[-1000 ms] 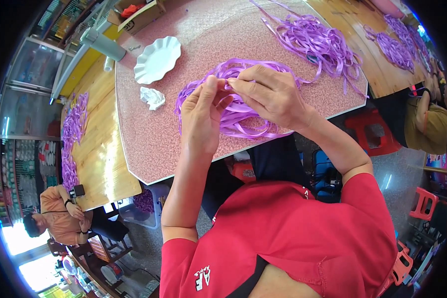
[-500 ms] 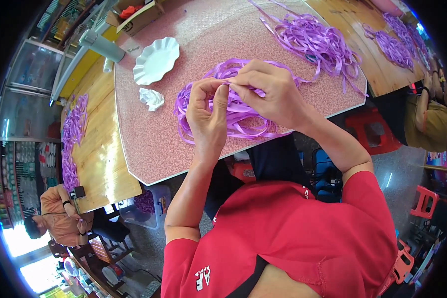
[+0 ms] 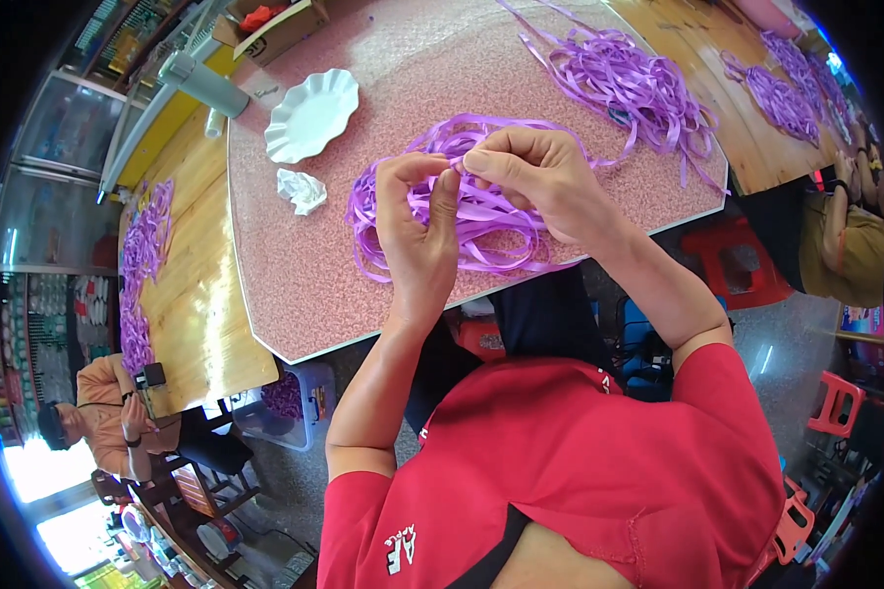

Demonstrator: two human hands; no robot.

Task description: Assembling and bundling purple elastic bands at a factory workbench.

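Note:
Both hands meet above a loose heap of purple ribbon [image 3: 501,240] at the table's near edge. My left hand [image 3: 417,211] pinches a small piece of the ribbon between thumb and forefinger. Right beside it, my right hand [image 3: 540,177] grips the same piece with thumb and curled fingers. The pinched bit is mostly covered by the fingertips. Loops of the heap spread under and around both hands, resting on the pink speckled tabletop [image 3: 304,285].
A second purple ribbon pile [image 3: 624,88] lies at the far right. To the left are a white scalloped plate [image 3: 312,116], crumpled white tissue [image 3: 302,191] and a grey-green bottle [image 3: 204,85]. A cardboard box [image 3: 280,29] stands behind. Co-workers sit at both sides, near red stools [image 3: 737,260].
My right hand has turned, its thumb now lying across the pinch point. My left hand has shifted slightly right, still pinching. The co-worker at left has moved their hands.

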